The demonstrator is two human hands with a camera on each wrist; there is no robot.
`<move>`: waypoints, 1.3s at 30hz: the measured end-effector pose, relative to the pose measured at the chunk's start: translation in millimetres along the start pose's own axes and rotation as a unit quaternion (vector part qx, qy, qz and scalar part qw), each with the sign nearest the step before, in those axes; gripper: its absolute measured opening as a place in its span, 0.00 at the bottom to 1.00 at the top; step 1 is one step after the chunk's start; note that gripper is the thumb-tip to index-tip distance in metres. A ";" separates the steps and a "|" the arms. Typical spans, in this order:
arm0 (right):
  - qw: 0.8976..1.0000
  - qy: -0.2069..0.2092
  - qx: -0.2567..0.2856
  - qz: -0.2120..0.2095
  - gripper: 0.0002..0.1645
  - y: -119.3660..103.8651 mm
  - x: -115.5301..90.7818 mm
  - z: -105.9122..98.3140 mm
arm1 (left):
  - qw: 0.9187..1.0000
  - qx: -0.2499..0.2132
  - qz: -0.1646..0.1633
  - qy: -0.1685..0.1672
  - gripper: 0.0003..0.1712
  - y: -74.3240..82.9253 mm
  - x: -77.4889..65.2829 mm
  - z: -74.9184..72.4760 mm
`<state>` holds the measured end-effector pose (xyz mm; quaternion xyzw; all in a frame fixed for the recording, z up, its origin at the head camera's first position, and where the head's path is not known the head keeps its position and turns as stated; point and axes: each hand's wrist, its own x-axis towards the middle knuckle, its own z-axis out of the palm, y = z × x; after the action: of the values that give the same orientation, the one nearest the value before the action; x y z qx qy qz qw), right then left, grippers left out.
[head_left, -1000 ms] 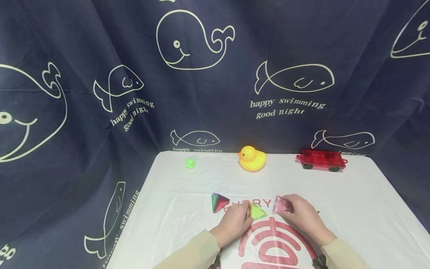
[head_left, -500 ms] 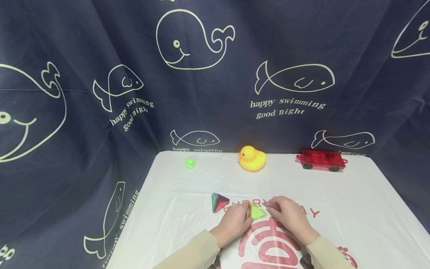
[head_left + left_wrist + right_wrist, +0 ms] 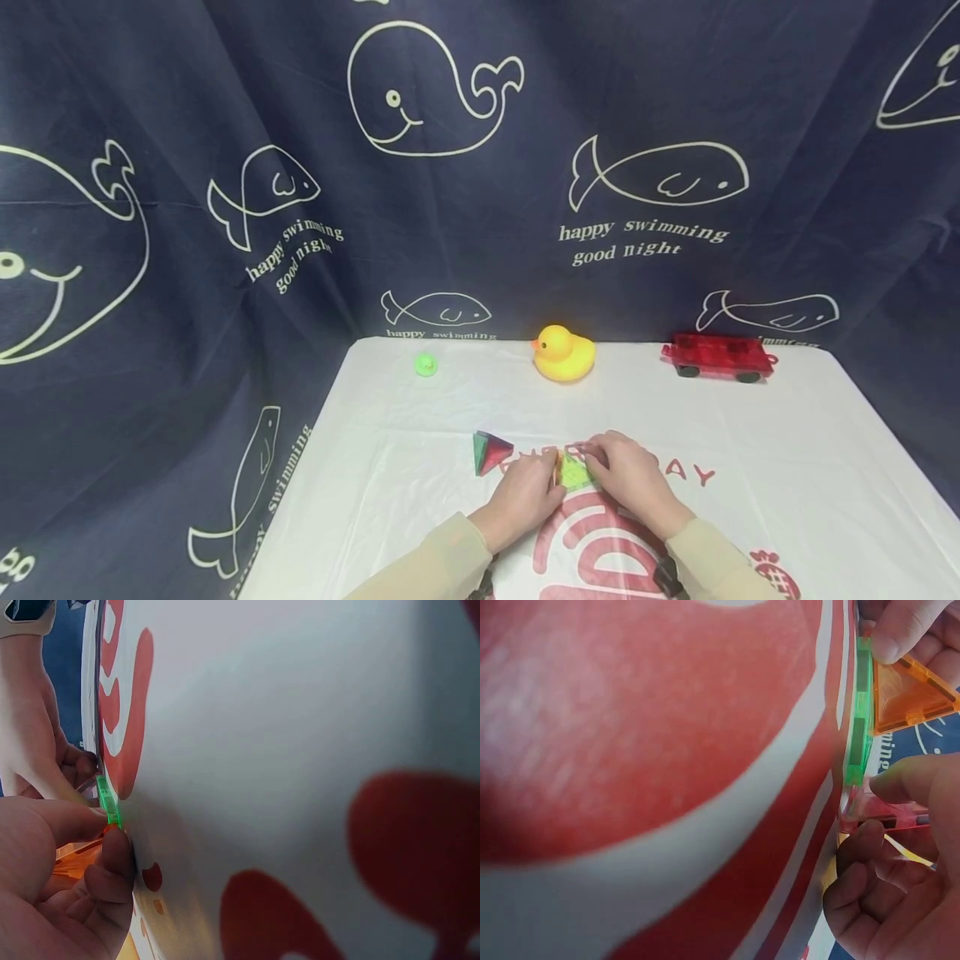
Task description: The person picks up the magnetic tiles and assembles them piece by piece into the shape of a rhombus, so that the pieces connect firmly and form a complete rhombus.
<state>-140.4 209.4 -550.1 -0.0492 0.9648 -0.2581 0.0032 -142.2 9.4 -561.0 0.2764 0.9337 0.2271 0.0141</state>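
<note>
A yellow-green translucent magnetic tile (image 3: 574,472) lies flat on the white cloth between the two hands. At its left edge my left hand (image 3: 522,493) pinches an orange triangular tile (image 3: 909,696), which stands up from the cloth in the right wrist view. My right hand (image 3: 636,477) grips a pink tile (image 3: 889,812) between thumb and fingers, right at the other end of the green one. From the head camera the fingers mostly hide the pink and orange tiles. In the left wrist view the green tile's edge (image 3: 109,801) shows just beyond the left fingertips.
A red tile (image 3: 497,453) and a dark green tile (image 3: 480,451) lean together left of the hands. Along the back of the table stand a small green toy (image 3: 426,365), a yellow rubber duck (image 3: 564,355) and a red wheeled toy base (image 3: 720,356). A dark blue curtain (image 3: 480,217) hangs behind.
My right hand has moved left with the pink tile, from apart to right at the green tile. My left hand has stayed in place on the orange tile.
</note>
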 end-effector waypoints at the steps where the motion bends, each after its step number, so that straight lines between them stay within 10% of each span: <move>1: 1.000 -0.003 0.003 0.004 0.09 -1.3 0.2 -0.2 | 1.000 0.000 -0.001 -0.001 0.23 -0.2 0.3 0.5; 18: 1.000 0.008 -0.012 -0.018 0.05 -12.4 -5.1 9.0 | 1.000 0.008 0.001 -0.004 0.24 -1.2 4.0 1.3; 39: 0.999 -0.011 -0.037 -0.028 0.28 -12.2 -9.2 12.2 | 0.998 0.037 0.044 0.007 0.29 -3.0 5.5 3.3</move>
<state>-129.7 193.7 -554.8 -0.0790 0.9719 -0.2216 0.0050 -147.9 11.4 -564.7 0.3163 0.9283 0.1950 -0.0130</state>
